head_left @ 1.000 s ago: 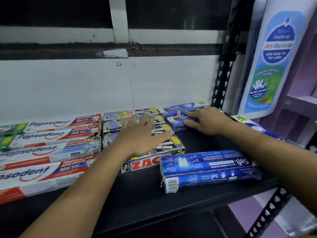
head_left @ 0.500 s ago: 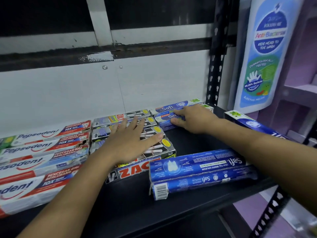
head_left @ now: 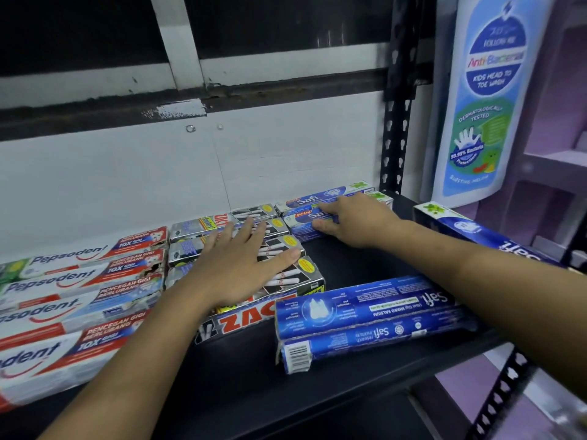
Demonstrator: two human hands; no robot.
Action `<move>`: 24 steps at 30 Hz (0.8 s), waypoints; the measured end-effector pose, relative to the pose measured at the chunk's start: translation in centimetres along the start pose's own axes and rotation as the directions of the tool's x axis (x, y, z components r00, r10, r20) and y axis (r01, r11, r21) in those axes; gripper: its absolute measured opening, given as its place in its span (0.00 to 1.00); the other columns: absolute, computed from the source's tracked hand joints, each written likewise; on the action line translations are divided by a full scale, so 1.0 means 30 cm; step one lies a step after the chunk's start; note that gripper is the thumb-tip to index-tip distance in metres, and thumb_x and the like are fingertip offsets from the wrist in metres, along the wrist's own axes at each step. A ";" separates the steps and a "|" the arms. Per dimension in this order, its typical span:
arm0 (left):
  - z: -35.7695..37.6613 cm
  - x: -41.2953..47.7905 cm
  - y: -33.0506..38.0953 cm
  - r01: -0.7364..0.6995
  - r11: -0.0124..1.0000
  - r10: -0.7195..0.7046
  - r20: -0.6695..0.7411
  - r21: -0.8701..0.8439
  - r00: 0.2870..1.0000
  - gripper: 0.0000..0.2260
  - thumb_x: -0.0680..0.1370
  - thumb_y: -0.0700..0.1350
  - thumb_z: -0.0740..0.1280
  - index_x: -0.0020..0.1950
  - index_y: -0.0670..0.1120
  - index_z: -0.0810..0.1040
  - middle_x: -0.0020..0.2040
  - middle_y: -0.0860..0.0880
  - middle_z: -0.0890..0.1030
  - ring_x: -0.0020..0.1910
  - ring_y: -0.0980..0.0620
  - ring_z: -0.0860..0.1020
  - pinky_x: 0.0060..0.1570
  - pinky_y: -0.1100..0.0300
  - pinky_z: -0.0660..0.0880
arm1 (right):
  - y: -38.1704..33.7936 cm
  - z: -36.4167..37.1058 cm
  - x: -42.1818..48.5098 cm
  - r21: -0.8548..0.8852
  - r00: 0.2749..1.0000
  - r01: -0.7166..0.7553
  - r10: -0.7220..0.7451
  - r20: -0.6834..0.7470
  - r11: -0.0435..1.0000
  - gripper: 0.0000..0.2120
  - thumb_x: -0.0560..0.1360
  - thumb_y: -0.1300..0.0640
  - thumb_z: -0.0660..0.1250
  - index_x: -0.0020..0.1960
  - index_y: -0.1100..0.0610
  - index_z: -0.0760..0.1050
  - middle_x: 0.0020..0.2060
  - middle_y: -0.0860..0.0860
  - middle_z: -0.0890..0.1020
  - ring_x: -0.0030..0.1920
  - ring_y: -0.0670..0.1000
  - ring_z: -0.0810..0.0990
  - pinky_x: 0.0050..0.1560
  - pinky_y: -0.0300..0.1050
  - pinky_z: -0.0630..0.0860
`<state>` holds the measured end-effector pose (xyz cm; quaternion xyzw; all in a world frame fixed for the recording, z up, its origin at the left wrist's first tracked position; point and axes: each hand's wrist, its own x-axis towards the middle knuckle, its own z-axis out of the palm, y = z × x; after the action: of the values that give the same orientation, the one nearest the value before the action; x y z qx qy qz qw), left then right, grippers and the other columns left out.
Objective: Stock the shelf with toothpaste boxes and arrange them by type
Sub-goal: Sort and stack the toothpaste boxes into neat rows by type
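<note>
My left hand [head_left: 244, 268] lay flat, fingers spread wide, on top of the black-and-silver cardboard Zact boxes [head_left: 254, 322] at the middle of the black metal shelf [head_left: 241, 382]. My right hand [head_left: 359, 222] reached to the far right. Its fingers were curled over the top of a small blue-and-white cardboard Safi box [head_left: 301, 225], with the thumb against the near face. This was the nearer of two such boxes by the back wall.

A row of long white-and-red cardboard Pepsodent boxes [head_left: 79, 300] occupied the left. Two long dark-blue cardboard Safi cartons [head_left: 365, 315] lay loose at the near right edge, apart from the far pair. A further dark-blue carton [head_left: 476, 233] sat beyond the shelf's right end; I could not tell what carried it.

Assessment: the cartons were judged light, thin-walled and glossy, likely to slide readily on the shelf. Some Pepsodent ends looked ragged, so end flaps were judged the weak point. Recommended hold: across the long faces near mid-length, with modest pressure. A flat palm suits squaring a row.
</note>
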<state>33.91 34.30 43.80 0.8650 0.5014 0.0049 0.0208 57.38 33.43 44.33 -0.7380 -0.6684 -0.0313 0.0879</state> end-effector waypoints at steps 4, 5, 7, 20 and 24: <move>-0.001 0.006 -0.001 -0.004 1.000 0.004 -0.002 0.007 1.000 0.52 0.62 0.83 0.33 0.80 0.57 0.39 0.81 0.53 0.39 0.80 0.48 0.38 0.77 0.43 0.39 | -0.001 -0.008 -0.008 -0.010 1.000 0.003 -0.003 0.002 1.000 0.31 0.77 0.32 0.54 0.75 0.45 0.65 0.67 0.54 0.75 0.67 0.60 0.72 0.63 0.57 0.73; -0.002 0.004 0.000 -0.003 1.000 0.003 -0.001 0.011 1.000 0.50 0.64 0.82 0.35 0.80 0.56 0.39 0.81 0.53 0.39 0.80 0.47 0.38 0.77 0.43 0.39 | -0.001 -0.008 -0.008 -0.009 1.000 0.001 -0.001 0.002 1.000 0.31 0.77 0.32 0.54 0.75 0.45 0.65 0.68 0.54 0.75 0.67 0.60 0.72 0.63 0.57 0.73; -0.006 -0.002 0.004 -0.003 1.000 0.003 0.000 0.014 1.000 0.48 0.66 0.79 0.37 0.80 0.56 0.40 0.81 0.53 0.39 0.80 0.47 0.39 0.77 0.43 0.40 | -0.002 -0.008 -0.010 -0.010 1.000 -0.002 0.002 0.005 1.000 0.31 0.77 0.31 0.54 0.75 0.44 0.64 0.68 0.54 0.75 0.67 0.60 0.72 0.63 0.57 0.73; 0.009 0.014 -0.011 -0.006 1.000 0.006 -0.016 0.003 1.000 0.55 0.57 0.82 0.32 0.81 0.57 0.40 0.81 0.52 0.40 0.80 0.46 0.40 0.77 0.42 0.40 | 0.084 -0.098 -0.131 0.104 0.997 -0.017 0.024 -0.073 0.994 0.29 0.75 0.38 0.65 0.74 0.47 0.68 0.69 0.52 0.75 0.69 0.57 0.70 0.68 0.49 0.69; 0.008 0.013 -0.013 -0.008 1.000 0.008 -0.015 0.008 1.000 0.56 0.57 0.82 0.31 0.81 0.56 0.40 0.81 0.51 0.41 0.80 0.46 0.40 0.77 0.42 0.40 | 0.159 -0.169 -0.267 0.144 0.977 -0.110 0.133 -0.163 0.983 0.25 0.74 0.45 0.70 0.70 0.47 0.73 0.57 0.53 0.83 0.61 0.56 0.77 0.56 0.42 0.71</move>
<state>33.77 34.82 43.53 0.8671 0.4979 0.0094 0.0137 61.63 24.26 47.56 -0.7646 -0.6123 -0.0446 0.1965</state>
